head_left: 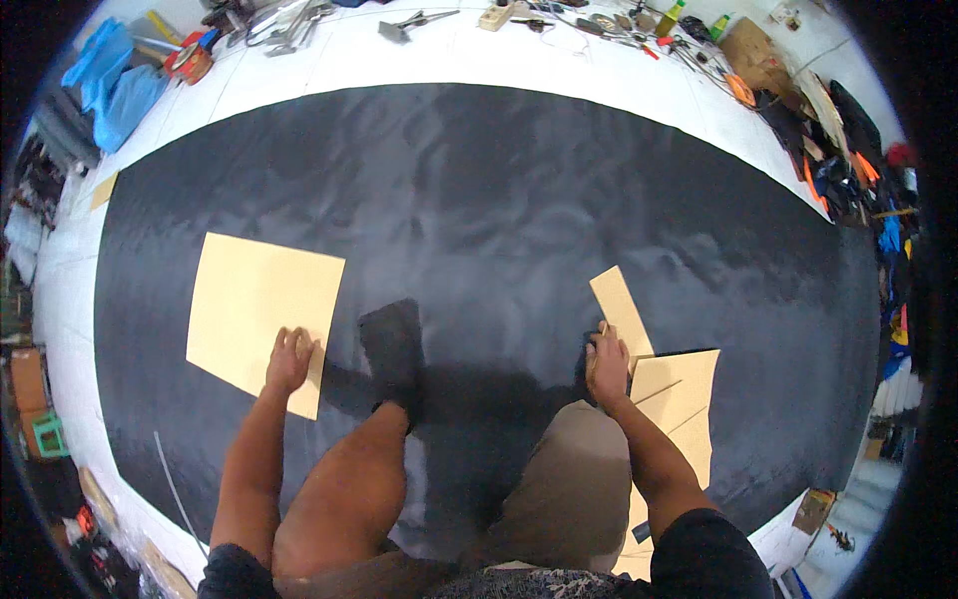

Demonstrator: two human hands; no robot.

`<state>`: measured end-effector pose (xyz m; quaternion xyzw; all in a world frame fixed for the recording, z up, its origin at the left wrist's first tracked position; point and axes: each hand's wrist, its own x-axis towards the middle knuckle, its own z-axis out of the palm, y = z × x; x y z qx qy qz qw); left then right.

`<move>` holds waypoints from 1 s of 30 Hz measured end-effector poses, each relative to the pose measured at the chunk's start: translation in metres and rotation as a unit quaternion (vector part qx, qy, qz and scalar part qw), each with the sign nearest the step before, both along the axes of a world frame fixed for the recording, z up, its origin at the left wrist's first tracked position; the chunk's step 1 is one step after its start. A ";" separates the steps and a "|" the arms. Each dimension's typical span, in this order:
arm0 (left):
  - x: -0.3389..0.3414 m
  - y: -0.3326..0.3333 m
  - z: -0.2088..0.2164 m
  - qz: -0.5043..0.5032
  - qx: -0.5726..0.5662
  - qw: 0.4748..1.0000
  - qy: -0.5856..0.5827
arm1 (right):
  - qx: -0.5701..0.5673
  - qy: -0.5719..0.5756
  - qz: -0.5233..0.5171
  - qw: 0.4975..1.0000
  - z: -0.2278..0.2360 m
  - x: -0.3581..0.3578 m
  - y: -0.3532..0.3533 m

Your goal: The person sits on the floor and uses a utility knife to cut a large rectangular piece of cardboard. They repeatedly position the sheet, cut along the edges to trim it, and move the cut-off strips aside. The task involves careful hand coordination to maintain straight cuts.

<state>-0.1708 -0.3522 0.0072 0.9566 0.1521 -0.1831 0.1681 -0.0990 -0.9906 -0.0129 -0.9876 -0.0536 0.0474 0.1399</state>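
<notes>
A large tan four-sided sheet, like cardboard, lies on the black sheeting at left. My left hand rests on it near its right edge, fingertips down and slightly apart. On the right, my right hand is closed, fingers bent in a pinch. Whatever it pinches is too small to make out. Beside it lies a narrow tan strip, its lower end against further tan pieces. These pieces have dark straight lines or gaps across them and are partly hidden by my right forearm.
Wide black sheeting covers most of the white tiled floor. Along the far edge lie a trowel-like tool and assorted small tools. A blue plastic bag sits at far left, a green stool at left. Clutter lines the right wall.
</notes>
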 end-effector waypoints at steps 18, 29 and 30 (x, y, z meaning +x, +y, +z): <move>-0.459 -0.085 0.025 0.190 -0.103 0.897 0.387 | 0.035 -0.042 -0.034 0.998 -0.032 -0.009 -0.001; -0.505 -0.061 0.031 0.084 -0.109 0.931 0.339 | -0.036 -0.049 0.018 0.998 -0.023 -0.013 0.017; -0.495 -0.063 0.044 0.096 -0.112 0.929 0.338 | -0.024 -0.033 0.016 0.999 -0.022 -0.015 0.013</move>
